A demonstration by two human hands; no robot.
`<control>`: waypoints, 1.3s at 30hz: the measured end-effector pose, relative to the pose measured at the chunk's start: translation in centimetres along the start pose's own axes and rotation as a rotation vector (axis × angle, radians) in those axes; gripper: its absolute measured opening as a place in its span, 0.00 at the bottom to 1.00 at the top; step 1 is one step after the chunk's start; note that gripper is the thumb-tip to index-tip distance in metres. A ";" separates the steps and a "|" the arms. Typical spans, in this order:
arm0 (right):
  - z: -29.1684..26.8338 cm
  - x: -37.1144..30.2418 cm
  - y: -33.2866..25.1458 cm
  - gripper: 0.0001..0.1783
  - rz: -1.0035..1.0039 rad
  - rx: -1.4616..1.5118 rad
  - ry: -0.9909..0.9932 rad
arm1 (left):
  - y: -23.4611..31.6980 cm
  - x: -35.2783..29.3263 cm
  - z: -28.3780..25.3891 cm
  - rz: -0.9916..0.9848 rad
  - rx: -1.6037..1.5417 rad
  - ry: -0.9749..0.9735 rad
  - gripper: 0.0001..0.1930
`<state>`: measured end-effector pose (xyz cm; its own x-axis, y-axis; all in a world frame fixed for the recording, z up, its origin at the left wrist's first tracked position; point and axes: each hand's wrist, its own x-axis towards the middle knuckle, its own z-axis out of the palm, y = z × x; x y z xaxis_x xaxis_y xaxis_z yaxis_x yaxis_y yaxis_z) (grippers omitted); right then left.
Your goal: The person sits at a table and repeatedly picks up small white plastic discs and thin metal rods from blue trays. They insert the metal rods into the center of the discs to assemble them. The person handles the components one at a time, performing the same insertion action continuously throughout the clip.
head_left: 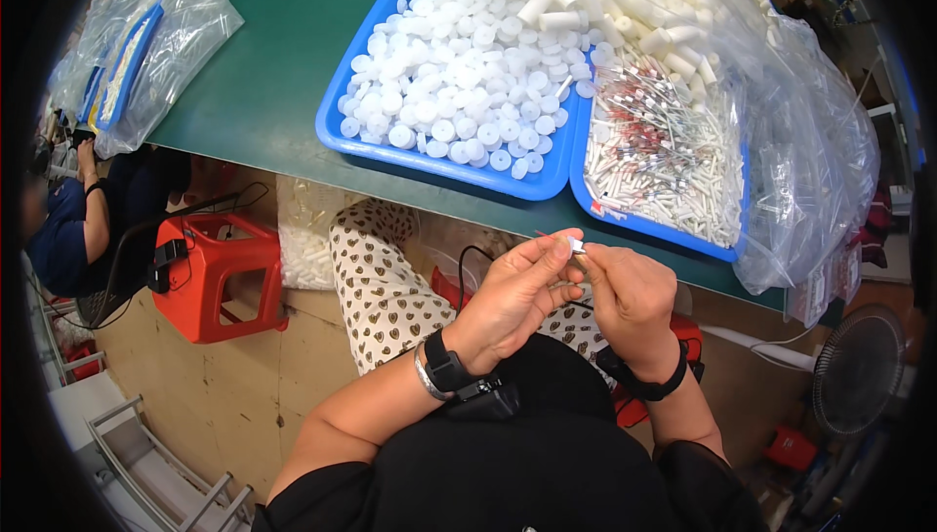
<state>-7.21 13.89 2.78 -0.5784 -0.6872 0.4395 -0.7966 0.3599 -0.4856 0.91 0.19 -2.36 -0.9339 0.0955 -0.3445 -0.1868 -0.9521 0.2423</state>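
Note:
Over my lap, just in front of the table's edge, my two hands meet at the fingertips. My left hand (517, 296) pinches a small white part (577, 247) between thumb and forefinger, with a thin reddish lead showing beside the fingers. My right hand (632, 293) grips the same part from the other side, its fingers curled in. Fingers cover much of the piece, so its full shape is hidden. Beyond my hands, small white tubes (708, 202) and parts with wire leads (649, 122) fill a blue tray (664, 237).
Left of that tray, a larger blue tray (444, 173) holds many translucent white discs (468, 63). Clear plastic bags (800, 142) bulge at the right, near thick white cylinders (558, 20). A red stool (220, 278) and a seated person (73, 229) are left; a fan (859, 371) stands right.

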 end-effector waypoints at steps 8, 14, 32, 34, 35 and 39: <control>0.0 0.1 0.3 0.05 0.037 0.057 -0.062 | 0.7 0.1 0.3 0.017 0.157 0.127 0.16; -1.4 4.0 2.8 0.03 0.099 -0.064 0.015 | 1.7 -0.7 0.8 0.146 0.175 0.096 0.17; -2.4 3.7 2.4 0.04 0.095 0.092 -0.135 | 3.8 -0.7 2.9 0.365 0.281 0.104 0.22; -2.5 3.2 2.1 0.05 0.085 0.120 -0.123 | 3.9 -0.4 3.3 0.392 0.287 0.102 0.22; -2.6 3.1 1.9 0.05 0.087 0.126 -0.115 | 3.9 -0.3 3.2 0.396 0.284 0.098 0.22; -2.6 2.6 1.7 0.06 0.106 0.139 -0.064 | 3.4 0.1 3.3 0.381 0.302 0.115 0.22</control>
<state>-10.53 14.33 5.04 -0.6421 -0.6903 0.3333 -0.6973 0.3453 -0.6281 -0.87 -2.11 1.45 -0.9166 -0.2913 -0.2737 0.0653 -0.7847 0.6165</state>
